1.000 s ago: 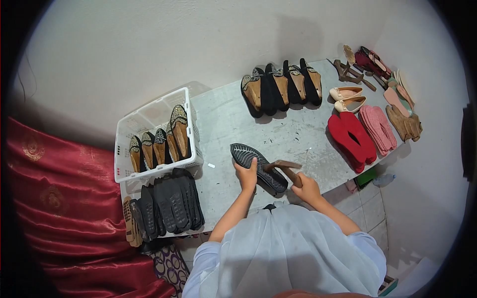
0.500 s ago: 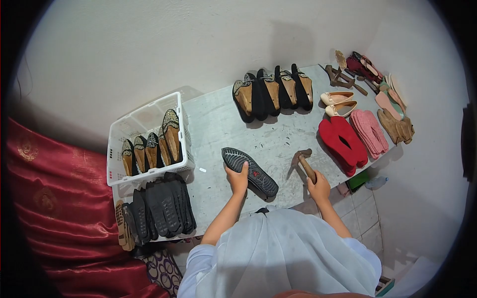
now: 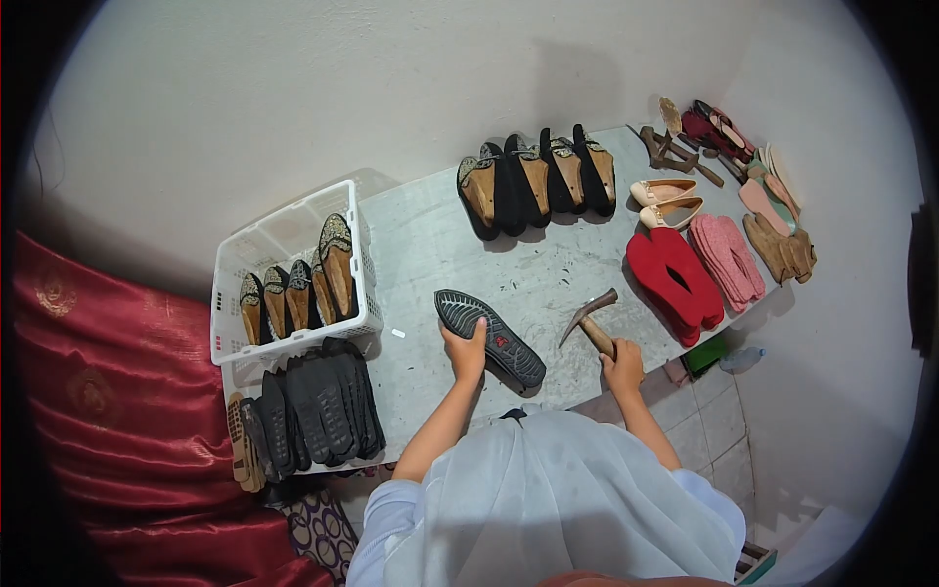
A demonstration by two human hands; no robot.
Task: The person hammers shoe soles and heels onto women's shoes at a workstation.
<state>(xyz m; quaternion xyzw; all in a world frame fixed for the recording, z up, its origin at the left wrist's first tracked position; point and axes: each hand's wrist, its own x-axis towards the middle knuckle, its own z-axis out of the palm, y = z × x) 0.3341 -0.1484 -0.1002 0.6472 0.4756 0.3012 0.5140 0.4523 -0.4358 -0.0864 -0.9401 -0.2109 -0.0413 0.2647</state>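
Moved since the earliest frame: one hammer [image 3: 598,337], shifted from over the sole to the right, now apart from it near the table's front edge, its head turned toward the wall. Right hand [image 3: 623,366]: closed round the end of the wooden handle. Left hand [image 3: 466,355]: clamped on one dark shoe [image 3: 502,342], thumb laid across the ridged sole, remaining fingers hidden. The shoe lies sole up at the front middle of the table [image 3: 421,240], toe angled toward the basket; whether it rests fully on the surface cannot be told. Handling, by judgement: sole firm, slightly flexible, its ridges giving good purchase; modest weight, more if a form sits inside; not fragile; best held at the waist, thumb above, fingers below. Hammer: judged head-heavy and rigid, suited to a hold low on the handle. Containers: one white plastic basket [image 3: 364,264], openwork walls, at table left; contents, about five patterned shoes [image 3: 335,264] with wooden forms, standing in a leaning row. Just before it, outside, dark soles [image 3: 328,411], stacked close.
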